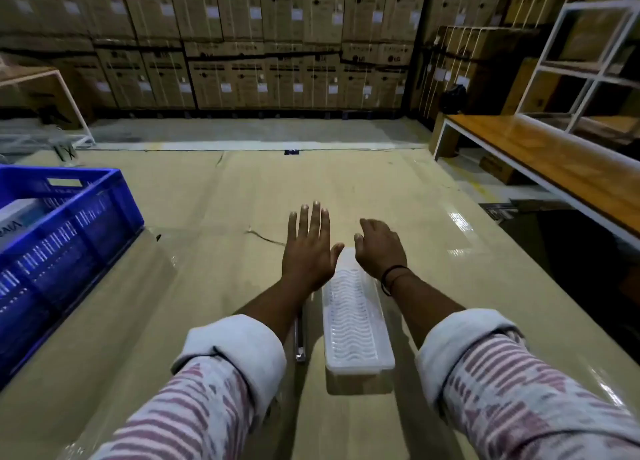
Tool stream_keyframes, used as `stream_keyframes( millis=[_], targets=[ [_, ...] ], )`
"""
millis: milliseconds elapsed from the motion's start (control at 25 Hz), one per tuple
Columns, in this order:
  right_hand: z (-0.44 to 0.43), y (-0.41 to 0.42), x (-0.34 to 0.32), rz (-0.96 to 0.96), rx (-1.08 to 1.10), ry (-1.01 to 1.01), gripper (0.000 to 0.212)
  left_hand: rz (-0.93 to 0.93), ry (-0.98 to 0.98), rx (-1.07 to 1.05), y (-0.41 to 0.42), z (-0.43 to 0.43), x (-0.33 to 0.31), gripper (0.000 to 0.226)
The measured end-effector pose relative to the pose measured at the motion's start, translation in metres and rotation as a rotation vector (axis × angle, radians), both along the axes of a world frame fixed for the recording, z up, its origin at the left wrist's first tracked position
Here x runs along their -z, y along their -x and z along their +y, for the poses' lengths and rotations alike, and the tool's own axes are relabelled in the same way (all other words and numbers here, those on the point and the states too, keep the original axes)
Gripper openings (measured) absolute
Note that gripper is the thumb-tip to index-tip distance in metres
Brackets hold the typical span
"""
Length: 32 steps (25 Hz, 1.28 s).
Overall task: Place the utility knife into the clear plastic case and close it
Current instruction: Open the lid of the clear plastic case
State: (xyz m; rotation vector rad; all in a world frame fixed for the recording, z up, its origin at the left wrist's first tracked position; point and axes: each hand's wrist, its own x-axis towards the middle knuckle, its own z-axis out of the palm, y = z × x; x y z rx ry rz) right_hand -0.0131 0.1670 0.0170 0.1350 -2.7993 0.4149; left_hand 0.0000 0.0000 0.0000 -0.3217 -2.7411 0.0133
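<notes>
A long clear plastic case with a wavy ribbed bottom lies lengthwise on the cardboard-covered table, between my forearms. Beside its left edge a thin clear piece lies partly under my left forearm; I cannot tell whether it is the lid. My left hand hovers flat with fingers spread, just left of the case's far end, holding nothing. My right hand hangs loosely curled over the far right corner of the case, also holding nothing. No utility knife shows in this view.
A blue plastic crate holding a white box stands at the table's left. A wooden bench with a white frame and a white shelf rack are at the right. Stacked cardboard boxes fill the back wall.
</notes>
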Motion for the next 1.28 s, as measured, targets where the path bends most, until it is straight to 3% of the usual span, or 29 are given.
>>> stream_keyframes(
  millis=[200,400,480,640,760,1280],
  targets=[
    [-0.001,-0.003,0.037,-0.232,0.075,0.152,0.036,-0.239,-0.130,-0.082,-0.003,0.011,0.044,0.064],
    [-0.008,0.011,0.047,-0.174,0.163,0.244,0.034,-0.502,-0.649,-0.301,0.016,0.018,0.033,0.037],
    [-0.011,0.012,0.052,-0.153,0.199,0.283,0.034,-0.501,-0.738,-0.326,0.018,0.027,0.032,0.032],
    [-0.014,0.015,0.063,-0.113,0.185,0.164,0.034,-0.398,-0.653,-0.319,0.018,0.037,0.038,0.030],
    [-0.013,0.021,0.067,-0.160,0.189,0.183,0.035,-0.363,-0.629,-0.298,0.021,0.037,0.045,0.029],
    [-0.009,0.023,0.067,-0.158,0.182,0.192,0.036,-0.307,-0.754,-0.266,0.021,0.035,0.050,0.029]
  ],
)
